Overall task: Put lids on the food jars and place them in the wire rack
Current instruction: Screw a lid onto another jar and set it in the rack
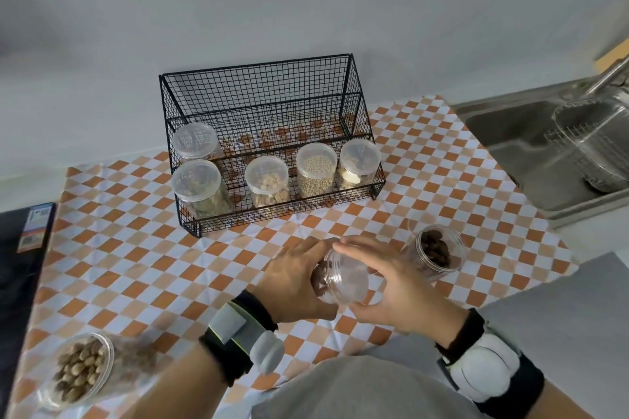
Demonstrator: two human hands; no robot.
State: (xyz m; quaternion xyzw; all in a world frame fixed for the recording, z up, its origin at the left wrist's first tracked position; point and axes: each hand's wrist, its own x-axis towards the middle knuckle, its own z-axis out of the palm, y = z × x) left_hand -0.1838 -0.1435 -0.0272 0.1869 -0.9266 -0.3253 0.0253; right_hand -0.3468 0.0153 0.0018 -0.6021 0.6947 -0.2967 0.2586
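A black wire rack [272,85] stands against the wall and holds several lidded clear jars [267,184]. Near the front of the table, my left hand [292,282] grips a clear jar of dark food [321,279] that is tilted toward me. My right hand [394,282] presses a clear lid [347,277] over its mouth. An open jar of dark brown food [437,250] stands just right of my right hand. Another open jar of light brown nuts [81,371] lies at the lower left.
The table wears an orange and white checked cloth [136,248]. A steel sink [510,139] with a metal basket [592,143] lies at the right. A dark appliance [17,265] borders the left edge. A grey wall runs behind the rack.
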